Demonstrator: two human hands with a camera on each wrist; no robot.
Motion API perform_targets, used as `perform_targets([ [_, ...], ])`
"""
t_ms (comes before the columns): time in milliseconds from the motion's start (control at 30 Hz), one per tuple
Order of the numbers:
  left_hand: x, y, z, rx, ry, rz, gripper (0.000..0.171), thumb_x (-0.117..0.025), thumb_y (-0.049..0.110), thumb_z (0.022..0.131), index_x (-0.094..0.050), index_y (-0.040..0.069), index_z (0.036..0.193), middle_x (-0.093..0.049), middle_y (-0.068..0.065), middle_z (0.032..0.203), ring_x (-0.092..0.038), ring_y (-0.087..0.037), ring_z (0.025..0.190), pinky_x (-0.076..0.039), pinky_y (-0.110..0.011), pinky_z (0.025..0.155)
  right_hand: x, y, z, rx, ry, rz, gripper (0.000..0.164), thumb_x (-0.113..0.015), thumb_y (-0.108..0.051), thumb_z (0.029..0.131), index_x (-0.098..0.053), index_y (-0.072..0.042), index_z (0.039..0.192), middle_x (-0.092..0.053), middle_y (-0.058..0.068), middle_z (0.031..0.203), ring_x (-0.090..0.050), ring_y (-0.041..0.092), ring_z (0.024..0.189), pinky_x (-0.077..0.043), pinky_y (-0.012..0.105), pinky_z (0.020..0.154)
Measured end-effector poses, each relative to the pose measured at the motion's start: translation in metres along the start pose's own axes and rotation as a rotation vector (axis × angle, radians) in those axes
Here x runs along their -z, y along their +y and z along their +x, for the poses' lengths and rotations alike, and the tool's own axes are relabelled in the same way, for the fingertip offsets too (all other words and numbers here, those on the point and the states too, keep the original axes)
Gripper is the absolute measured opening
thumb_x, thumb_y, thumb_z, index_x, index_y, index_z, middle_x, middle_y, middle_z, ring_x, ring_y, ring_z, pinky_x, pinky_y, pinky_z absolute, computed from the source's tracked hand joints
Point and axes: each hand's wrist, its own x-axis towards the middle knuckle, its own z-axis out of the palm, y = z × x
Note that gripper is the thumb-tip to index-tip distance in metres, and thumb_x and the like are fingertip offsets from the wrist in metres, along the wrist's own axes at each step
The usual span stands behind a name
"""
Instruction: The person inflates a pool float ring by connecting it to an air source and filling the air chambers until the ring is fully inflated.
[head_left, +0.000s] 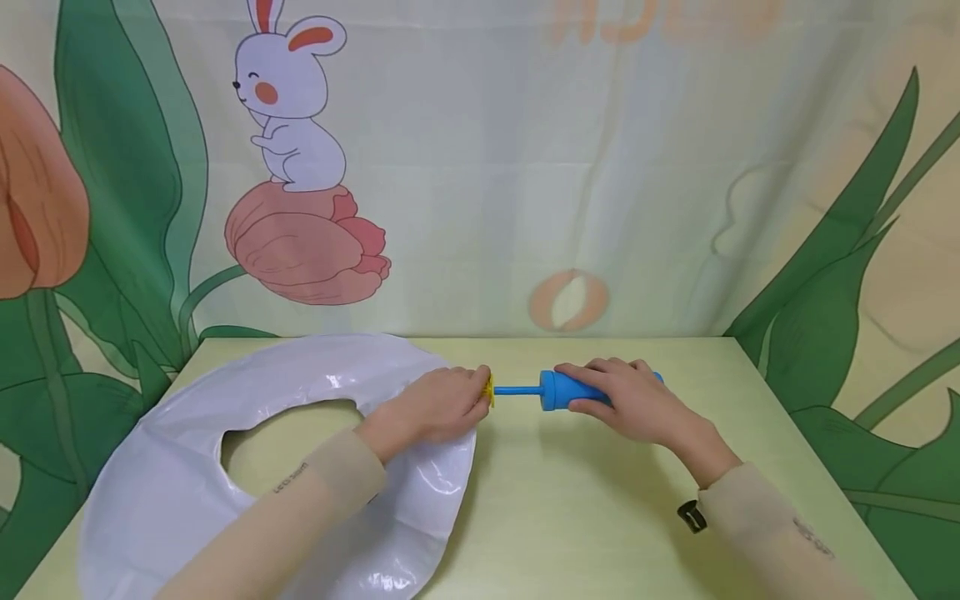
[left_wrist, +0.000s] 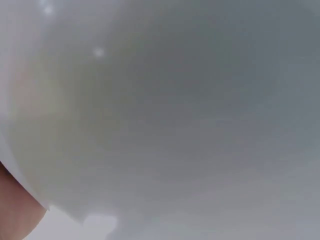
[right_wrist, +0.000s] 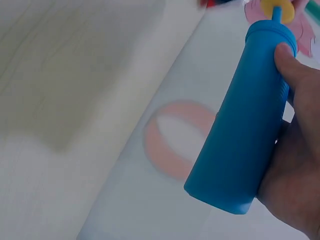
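Note:
A blue hand pump point(head_left: 558, 390) lies level above the table, its thin blue rod point(head_left: 517, 390) pointing left to a yellow end piece point(head_left: 491, 389). My right hand point(head_left: 633, 400) grips the pump's body, thumb along its side, as the right wrist view also shows the blue barrel point(right_wrist: 240, 120). With curled fingers my left hand point(head_left: 442, 400) holds the yellow piece, mostly hidden behind them. Under my left forearm spreads a large, pale, shiny inflatable ring point(head_left: 172, 467), wrinkled and partly filled. Its pale surface point(left_wrist: 190, 125) fills the left wrist view, close and blurred.
The pale yellow-green table point(head_left: 570, 517) carries the ring on its left half. Behind it hangs a printed cloth point(head_left: 465, 183) with a rabbit, tulips and leaves. A small black tag point(head_left: 692, 517) hangs beside my right sleeve.

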Motion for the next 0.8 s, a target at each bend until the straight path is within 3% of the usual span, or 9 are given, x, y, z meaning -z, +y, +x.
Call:
perform_targets([
  [233, 0.005, -0.012, -0.007, 0.001, 0.017, -0.033, 0.01, -0.041, 0.022, 0.1, -0.044, 0.012, 0.098, -0.047, 0.001, 0.071, -0.047, -0.019, 0.063, -0.04, -0.034, 0.065, 0.012, 0.035, -0.019, -0.038, -0.009, 0.036, 0.056, -0.066, -0.043, 0.1, -0.051, -0.028, 0.152, -0.063, 0.01, 0.131, -0.058, 0.032, 0.122, -0.036, 0.06, 0.097],
  [400, 0.006, -0.014, -0.008, -0.002, 0.043, -0.039, 0.009, -0.042, 0.022, 0.099, -0.044, 0.013, 0.097, -0.046, 0.001, 0.07, -0.047, -0.018, 0.061, -0.04, -0.034, 0.063, 0.015, 0.042, -0.022, -0.049, 0.005, 0.043, 0.057, -0.068, -0.039, 0.099, -0.052, -0.023, 0.152, -0.063, 0.011, 0.131, -0.057, 0.035, 0.122, -0.036, 0.06, 0.097],
  [800, 0.002, 0.008, 0.01, 0.007, 0.03, -0.007, 0.01, -0.044, 0.02, 0.097, -0.046, 0.011, 0.099, -0.045, 0.001, 0.069, -0.043, -0.015, 0.058, -0.035, -0.029, 0.056, 0.0, -0.013, 0.013, 0.043, 0.013, -0.028, 0.057, -0.064, -0.044, 0.101, -0.051, -0.023, 0.152, -0.064, 0.009, 0.128, -0.06, 0.031, 0.118, -0.04, 0.057, 0.089],
])
